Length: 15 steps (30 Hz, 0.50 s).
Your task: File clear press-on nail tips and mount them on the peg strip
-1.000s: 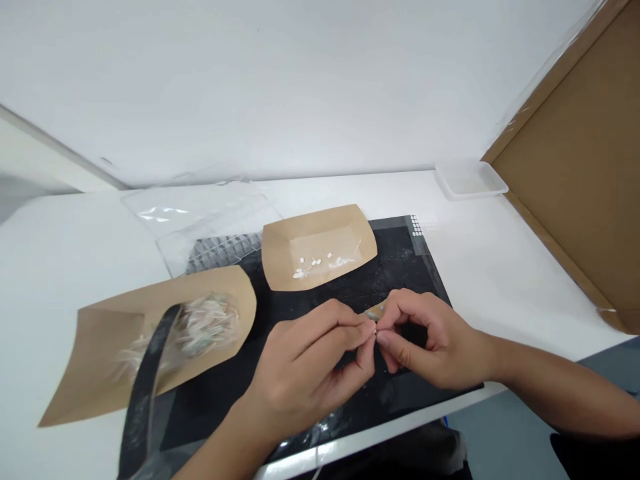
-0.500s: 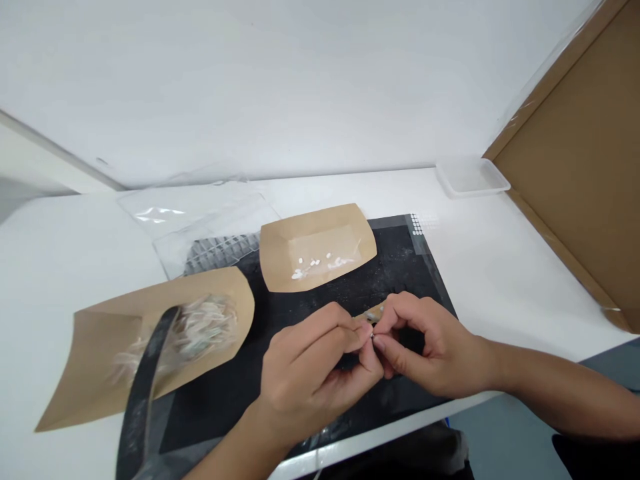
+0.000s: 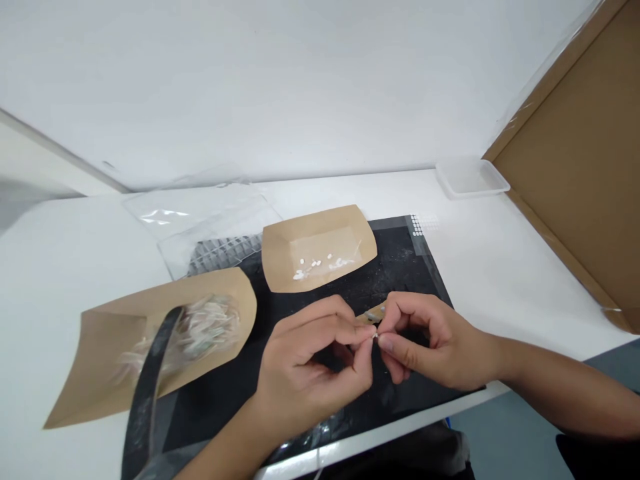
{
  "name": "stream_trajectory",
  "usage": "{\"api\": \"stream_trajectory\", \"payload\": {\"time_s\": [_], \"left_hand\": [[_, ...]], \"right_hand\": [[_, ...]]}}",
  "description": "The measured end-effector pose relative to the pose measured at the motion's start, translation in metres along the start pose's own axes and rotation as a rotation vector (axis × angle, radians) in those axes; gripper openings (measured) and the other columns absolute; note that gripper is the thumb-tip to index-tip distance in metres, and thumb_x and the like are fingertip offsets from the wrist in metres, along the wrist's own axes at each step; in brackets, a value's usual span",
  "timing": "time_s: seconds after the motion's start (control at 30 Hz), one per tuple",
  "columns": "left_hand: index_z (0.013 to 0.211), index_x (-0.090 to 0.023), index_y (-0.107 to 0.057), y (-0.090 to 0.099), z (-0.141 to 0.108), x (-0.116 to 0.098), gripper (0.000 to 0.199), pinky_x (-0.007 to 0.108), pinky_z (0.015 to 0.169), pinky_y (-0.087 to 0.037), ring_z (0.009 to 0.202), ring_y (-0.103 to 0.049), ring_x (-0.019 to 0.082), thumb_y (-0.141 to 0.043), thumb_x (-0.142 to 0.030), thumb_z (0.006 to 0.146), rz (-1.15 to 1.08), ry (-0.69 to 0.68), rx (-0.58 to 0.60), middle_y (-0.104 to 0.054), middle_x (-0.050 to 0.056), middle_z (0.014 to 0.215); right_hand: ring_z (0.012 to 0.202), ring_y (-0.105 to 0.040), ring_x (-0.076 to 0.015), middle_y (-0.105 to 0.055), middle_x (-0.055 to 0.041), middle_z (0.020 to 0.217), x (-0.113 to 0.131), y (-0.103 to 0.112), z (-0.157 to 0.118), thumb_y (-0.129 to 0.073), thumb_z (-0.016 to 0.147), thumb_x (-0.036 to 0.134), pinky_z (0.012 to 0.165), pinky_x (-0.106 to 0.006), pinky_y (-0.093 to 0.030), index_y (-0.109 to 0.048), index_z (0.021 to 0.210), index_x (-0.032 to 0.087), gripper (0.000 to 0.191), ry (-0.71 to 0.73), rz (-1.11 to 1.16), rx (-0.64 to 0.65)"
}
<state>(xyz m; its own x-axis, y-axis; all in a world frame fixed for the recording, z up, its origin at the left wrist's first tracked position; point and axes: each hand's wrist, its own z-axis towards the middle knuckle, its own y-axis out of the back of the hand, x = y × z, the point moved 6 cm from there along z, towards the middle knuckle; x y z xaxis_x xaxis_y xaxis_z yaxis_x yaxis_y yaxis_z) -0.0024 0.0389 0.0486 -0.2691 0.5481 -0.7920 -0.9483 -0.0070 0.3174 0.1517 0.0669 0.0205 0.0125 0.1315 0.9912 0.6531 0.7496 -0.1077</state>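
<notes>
Over the black mat (image 3: 400, 267), my left hand (image 3: 320, 360) and my right hand (image 3: 435, 343) meet at their fingertips. Both pinch a tiny whitish piece (image 3: 375, 336), too small to make out clearly. Just behind the fingertips lies a narrow tan strip (image 3: 373, 315) with small greyish bits on it, partly hidden by my hands. Farther back, a brown paper tray (image 3: 280, 243) holds several small white pieces (image 3: 315, 263). To the left, a larger paper tray (image 3: 105, 333) contains a heap of thin, clear and whitish pieces (image 3: 210, 323).
A black curved strap or arm (image 3: 150, 393) crosses the larger tray in front. Clear plastic packaging (image 3: 170, 213) lies at the back left. At the back right are a clear plastic container (image 3: 473, 179), a sheet of white dots (image 3: 420, 225) and a large cardboard box (image 3: 575, 160).
The fingers of my left hand have spread into a rounder pinch, with a dark gap inside. The view has shifted slightly. Both hands still meet at the small piece.
</notes>
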Motion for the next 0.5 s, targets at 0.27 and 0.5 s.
{"api": "stream_trajectory", "payload": {"time_s": [0.27,0.5], "left_hand": [[0.100,-0.019,-0.079,0.000,0.000,0.006,0.021,0.018,0.048,-0.055,0.059,-0.066,0.009,-0.071,-0.003,0.089,-0.144,0.089,0.092,-0.067,0.002,0.083],[0.107,-0.021,-0.080,0.002,0.001,0.007,0.025,0.017,0.049,-0.058,0.061,-0.068,0.009,-0.069,-0.004,0.092,-0.093,0.071,0.100,-0.066,0.002,0.085]], "right_hand": [[0.065,-0.065,-0.0094,-0.070,0.0025,0.073,0.005,0.004,0.000,-0.065,0.102,0.021,0.063,-0.022,-0.052,-0.057,0.096,0.019,0.010,0.121,-0.073,0.000],[0.069,-0.066,-0.0095,-0.073,0.0053,0.077,0.019,0.008,-0.001,-0.062,0.103,0.021,0.084,-0.033,-0.045,-0.063,0.095,0.021,0.008,0.379,-0.528,-0.081]]}}
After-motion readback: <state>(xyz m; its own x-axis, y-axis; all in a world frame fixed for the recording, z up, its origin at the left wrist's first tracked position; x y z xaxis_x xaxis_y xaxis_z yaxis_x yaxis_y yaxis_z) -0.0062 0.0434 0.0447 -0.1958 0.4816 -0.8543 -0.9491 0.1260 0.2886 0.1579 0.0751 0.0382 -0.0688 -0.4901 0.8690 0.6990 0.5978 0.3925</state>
